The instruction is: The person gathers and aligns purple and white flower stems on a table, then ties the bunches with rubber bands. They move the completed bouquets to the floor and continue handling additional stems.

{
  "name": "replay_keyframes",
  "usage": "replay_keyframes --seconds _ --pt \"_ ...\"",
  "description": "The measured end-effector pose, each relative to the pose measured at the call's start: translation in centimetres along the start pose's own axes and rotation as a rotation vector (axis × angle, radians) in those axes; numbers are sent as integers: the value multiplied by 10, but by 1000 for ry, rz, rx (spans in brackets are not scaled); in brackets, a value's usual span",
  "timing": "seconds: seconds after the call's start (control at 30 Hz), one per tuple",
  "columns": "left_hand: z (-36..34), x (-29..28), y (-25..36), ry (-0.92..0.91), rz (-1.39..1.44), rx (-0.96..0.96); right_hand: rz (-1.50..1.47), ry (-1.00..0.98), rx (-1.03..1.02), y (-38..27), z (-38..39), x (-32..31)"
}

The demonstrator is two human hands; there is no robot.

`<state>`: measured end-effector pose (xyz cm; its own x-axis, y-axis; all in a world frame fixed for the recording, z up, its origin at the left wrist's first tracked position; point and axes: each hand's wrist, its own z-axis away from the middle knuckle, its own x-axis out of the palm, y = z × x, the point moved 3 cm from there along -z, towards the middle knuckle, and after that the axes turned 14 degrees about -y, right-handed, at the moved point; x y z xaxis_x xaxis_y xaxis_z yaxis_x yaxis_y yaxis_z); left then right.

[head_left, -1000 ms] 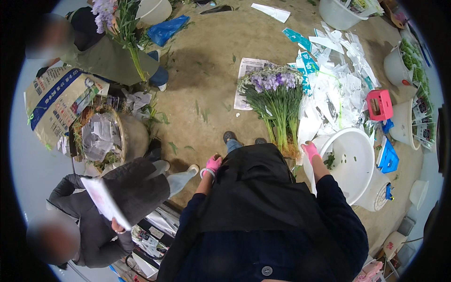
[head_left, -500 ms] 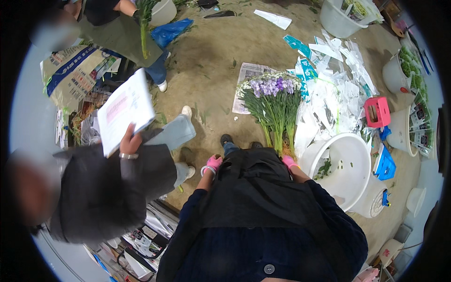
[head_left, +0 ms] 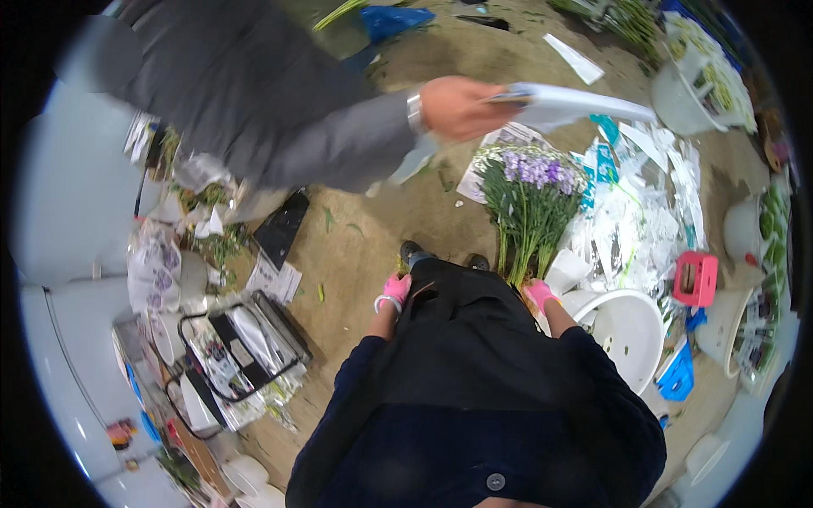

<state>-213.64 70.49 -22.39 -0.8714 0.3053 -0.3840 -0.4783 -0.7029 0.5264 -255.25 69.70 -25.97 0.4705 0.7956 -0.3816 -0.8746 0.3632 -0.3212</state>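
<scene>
My left hand [head_left: 393, 289], in a pink glove with a pale band at the wrist, hangs by the edge of my black apron [head_left: 457, 339], its fingers curled; what they hold, if anything, is unclear. My right hand [head_left: 539, 294], also pink-gloved, is beside the apron's other edge, near the lower ends of a bunch of purple and white flowers [head_left: 529, 186] lying on the floor; its fingers are too small and blurred to read. Across the upper view, a co-worker's bare hand [head_left: 457, 106] holds white sheets [head_left: 576, 103].
Torn white and teal paper [head_left: 627, 220] heaps at right beside a pink stool [head_left: 696, 279], white tubs [head_left: 631, 326] and a blue plastic item [head_left: 676, 377]. A black-framed bin or cart with wrappers [head_left: 241, 347] stands at left. The co-worker's grey arm [head_left: 339, 144] reaches over the floor.
The co-worker with the sheets has moved from lower left to the top, stretching the papers rightward. My view has shifted. My right hand has moved inward from the tub's rim toward the apron.
</scene>
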Motion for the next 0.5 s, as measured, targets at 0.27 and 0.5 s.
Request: replay_keyframes --seconds 0.27,0.5 --pt "2 -4 -18 -112 -76 -8 12 -92 -49 -40 -9 -3" --pt "9 -37 -66 2 145 52 283 -151 -54 -77 -46 -5"
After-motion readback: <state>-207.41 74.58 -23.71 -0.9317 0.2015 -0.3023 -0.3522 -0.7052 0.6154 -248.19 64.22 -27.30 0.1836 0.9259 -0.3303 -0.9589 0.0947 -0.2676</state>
